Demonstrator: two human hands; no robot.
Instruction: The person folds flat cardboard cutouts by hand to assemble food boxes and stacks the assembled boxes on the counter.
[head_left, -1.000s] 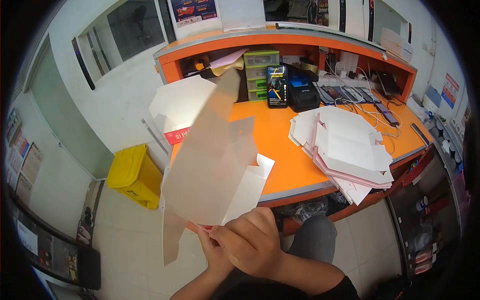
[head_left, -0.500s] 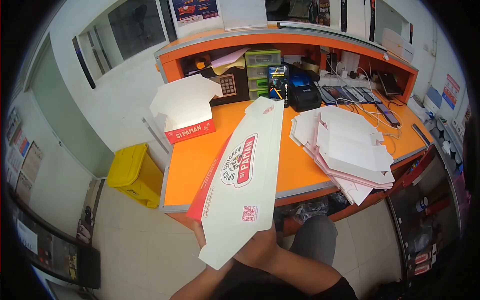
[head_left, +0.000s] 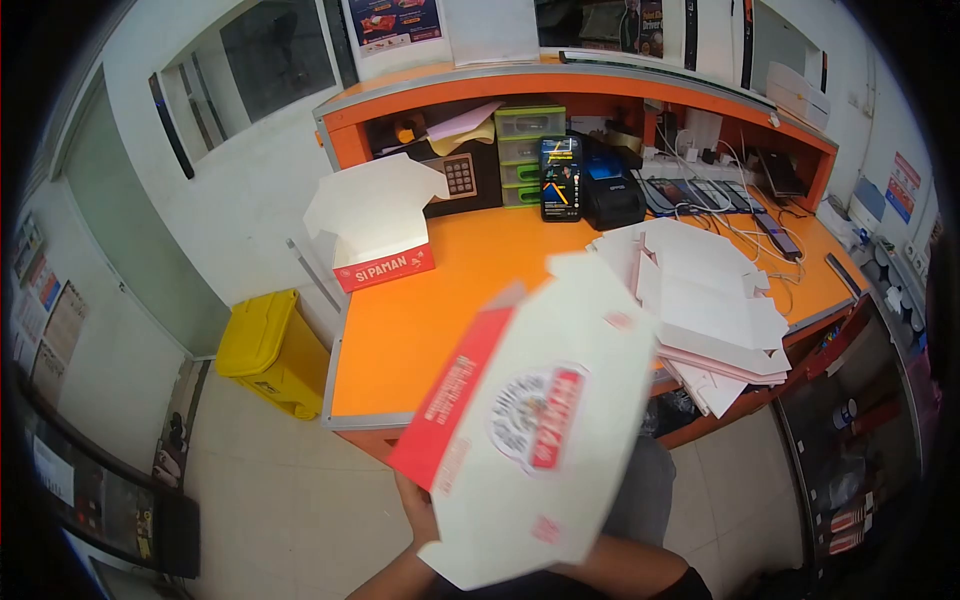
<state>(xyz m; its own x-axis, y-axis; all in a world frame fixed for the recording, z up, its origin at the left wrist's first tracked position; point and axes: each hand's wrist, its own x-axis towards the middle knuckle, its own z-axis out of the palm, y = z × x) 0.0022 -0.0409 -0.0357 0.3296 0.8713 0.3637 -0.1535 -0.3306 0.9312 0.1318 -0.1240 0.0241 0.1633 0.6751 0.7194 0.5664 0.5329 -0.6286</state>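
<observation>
- Printed carton (head_left: 545,410): tilted, overlapping the near edge of the tabletop (head_left: 400,350) in view.
- Left hand (head_left: 420,510): at the carton's lower-left edge; fingers mostly hidden, grip cannot be told.
- Right hand: hidden behind carton; fingers unverifiable.
- Open box (head_left: 385,262) and flat carton stack (head_left: 705,295): on tabletop.

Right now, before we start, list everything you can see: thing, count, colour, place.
Held carton: one, white and red, before desk
Open box: one, white and red, desk's left
Carton stack: one, white, desk's right
Desk: one, orange, centre
Upright phone: one, black, desk's back
Drawer unit: one, green, beside phone
Keypad box: one, black, under shelf
Lying phones: several, dark, back right
Bin: one, yellow, left floor
Left hand: one, bare, carton's lower left
Right hand: hidden behind carton
</observation>
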